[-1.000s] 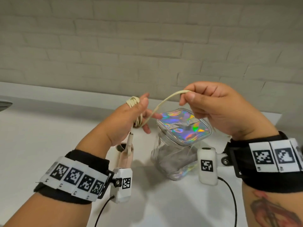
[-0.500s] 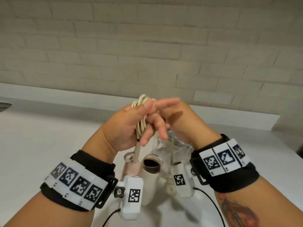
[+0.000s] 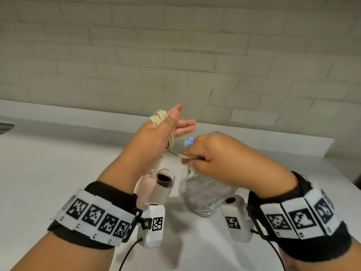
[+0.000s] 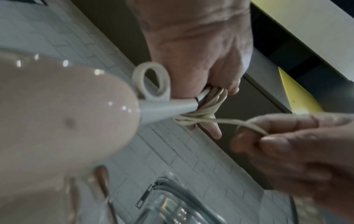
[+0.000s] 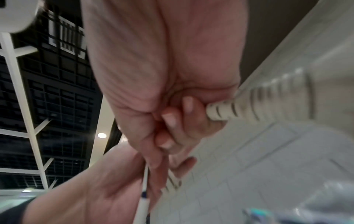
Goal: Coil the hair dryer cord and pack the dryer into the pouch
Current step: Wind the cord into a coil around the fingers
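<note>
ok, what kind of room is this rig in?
Probably a bathroom or vanity counter, though that's a guess: a plain white countertop against a pale brick-tile wall, and the grey rim of what may be a basin at the far left.

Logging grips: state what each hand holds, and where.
Left hand carries the coiled hair dryer cord looped around it; the right hand pinches the cord's free stretch near the plug end.

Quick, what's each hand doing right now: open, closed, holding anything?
Left hand: fingers straight, cord coiled around it, the hair dryer hanging below.
Right hand: closed, pinching the cord's free end.
</note>
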`<state>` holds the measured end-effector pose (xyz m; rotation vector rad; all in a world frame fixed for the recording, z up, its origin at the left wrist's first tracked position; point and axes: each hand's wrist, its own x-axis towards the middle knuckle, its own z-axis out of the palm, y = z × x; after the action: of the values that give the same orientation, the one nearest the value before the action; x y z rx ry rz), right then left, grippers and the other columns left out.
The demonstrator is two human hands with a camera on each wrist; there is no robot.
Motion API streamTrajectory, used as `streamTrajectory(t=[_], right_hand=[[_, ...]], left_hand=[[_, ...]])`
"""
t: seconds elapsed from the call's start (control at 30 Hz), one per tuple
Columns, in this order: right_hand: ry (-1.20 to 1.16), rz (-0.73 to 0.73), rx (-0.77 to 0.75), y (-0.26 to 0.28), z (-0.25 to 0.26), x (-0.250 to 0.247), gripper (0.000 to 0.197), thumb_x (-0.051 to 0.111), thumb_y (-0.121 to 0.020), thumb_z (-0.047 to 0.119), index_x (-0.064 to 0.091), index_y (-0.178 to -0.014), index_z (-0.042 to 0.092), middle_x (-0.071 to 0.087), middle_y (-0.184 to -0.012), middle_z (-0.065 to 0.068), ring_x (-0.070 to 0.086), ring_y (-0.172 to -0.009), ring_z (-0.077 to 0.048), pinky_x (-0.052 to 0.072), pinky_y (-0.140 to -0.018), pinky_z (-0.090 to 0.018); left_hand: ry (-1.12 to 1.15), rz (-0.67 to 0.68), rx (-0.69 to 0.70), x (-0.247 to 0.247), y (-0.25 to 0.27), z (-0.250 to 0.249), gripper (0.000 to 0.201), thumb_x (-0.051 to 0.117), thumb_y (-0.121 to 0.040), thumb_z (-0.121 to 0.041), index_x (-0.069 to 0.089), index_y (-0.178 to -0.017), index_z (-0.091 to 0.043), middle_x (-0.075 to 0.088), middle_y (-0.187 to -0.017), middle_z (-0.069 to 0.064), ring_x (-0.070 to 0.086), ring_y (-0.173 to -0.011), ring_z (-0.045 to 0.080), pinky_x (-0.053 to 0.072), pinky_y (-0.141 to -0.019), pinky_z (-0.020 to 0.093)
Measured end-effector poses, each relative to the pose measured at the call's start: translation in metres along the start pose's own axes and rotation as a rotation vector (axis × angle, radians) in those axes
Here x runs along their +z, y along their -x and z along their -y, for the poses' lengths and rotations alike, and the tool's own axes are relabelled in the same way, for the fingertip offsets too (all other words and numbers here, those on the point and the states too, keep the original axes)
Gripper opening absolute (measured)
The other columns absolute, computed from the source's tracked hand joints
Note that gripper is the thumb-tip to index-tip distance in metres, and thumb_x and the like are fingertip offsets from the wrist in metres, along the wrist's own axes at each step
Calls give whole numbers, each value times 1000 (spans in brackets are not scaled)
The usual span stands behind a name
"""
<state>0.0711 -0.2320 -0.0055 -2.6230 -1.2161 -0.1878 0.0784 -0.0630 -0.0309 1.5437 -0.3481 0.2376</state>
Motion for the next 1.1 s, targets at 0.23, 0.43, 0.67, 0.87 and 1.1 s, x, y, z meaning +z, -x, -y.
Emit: streamTrajectory(t=[0.23,0.43,0.67,0.87,1.1], right_hand=[[-102,-495,-67,-11,-7,-6,17,55,-77,7,58,-89,17,52,-90,4,51,-70,-6,41,-63,-25],[-288,-328,-101,-22,-8,2,78,43,-74,-6,35,-142,32,56,-131,12,50,-84,19,37,-78,-7],[-445,-165,-14,-27,-14,8,47,45,-81,-5,61,-117,20,65,-103,9,56,-93,2,42,-82,-10],[-598,-230,152,-27,-24,14,22,46,-80,-1,60,-81,16,53,-55,17,43,-51,1,35,-52,-15],[-270,-296,247,-23,-35,11,17,48,-92,31,57,-78,26,54,-73,10,53,-69,-11,38,-57,-25]], left_hand=[[-181,219,-129,2,-1,-5,65,35,-90,-62,67,-86,-6,66,-67,13,61,-52,22,49,-64,30],[106,795,-199,-19,-3,5,41,74,-75,-40,63,-84,-1,63,-51,-1,50,-34,5,31,-83,50],[-5,732,-282,-28,-3,3,3,68,-73,-10,66,-74,-7,61,-48,3,53,-36,10,23,-95,77],[-75,252,-128,-28,-5,9,17,77,-68,-15,68,-80,-9,63,-60,3,57,-49,12,50,-52,23],[-157,-1,15,-13,1,21,20,46,-98,-26,59,-93,-11,48,-56,-9,44,-53,12,40,-55,26]])
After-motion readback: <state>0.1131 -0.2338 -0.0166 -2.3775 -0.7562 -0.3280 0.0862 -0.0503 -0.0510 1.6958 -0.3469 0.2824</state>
